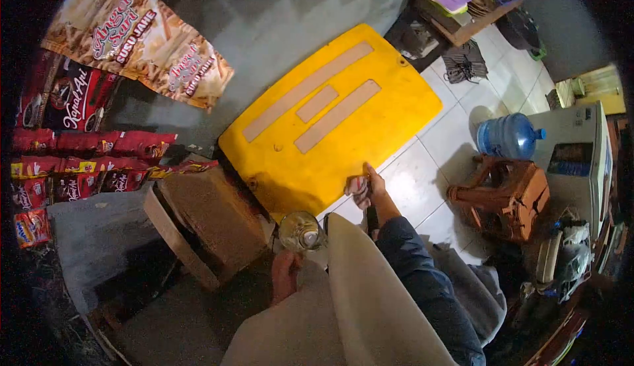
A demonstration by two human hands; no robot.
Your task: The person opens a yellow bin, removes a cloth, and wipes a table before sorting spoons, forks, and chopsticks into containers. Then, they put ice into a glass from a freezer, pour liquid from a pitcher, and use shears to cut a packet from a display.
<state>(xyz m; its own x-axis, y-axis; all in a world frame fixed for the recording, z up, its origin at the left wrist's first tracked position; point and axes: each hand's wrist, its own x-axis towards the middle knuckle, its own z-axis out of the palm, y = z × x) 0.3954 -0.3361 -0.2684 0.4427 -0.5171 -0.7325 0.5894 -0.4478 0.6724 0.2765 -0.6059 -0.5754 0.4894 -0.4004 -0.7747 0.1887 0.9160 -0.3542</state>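
Note:
My left hand (285,275) is closed at the near side of a clear glass (302,231), which I see from above; something round and pale shows at its bottom. In my right hand (376,188), by the near edge of a yellow tabletop (343,135), is a small crumpled packet with pinkish and red parts (357,189). Its print is too small to read. The tabletop carries several beige rectangular strips. A beige cloth (356,273) hangs between my forearms and hides part of the space below the glass.
A wooden box-like piece (211,214) stands left of the yellow tabletop. Rows of red sachets (99,143) and a brown printed packet (139,39) hang at the left. Across the tiled floor (422,161) are a brown stool (502,198) and a blue water jug (507,136).

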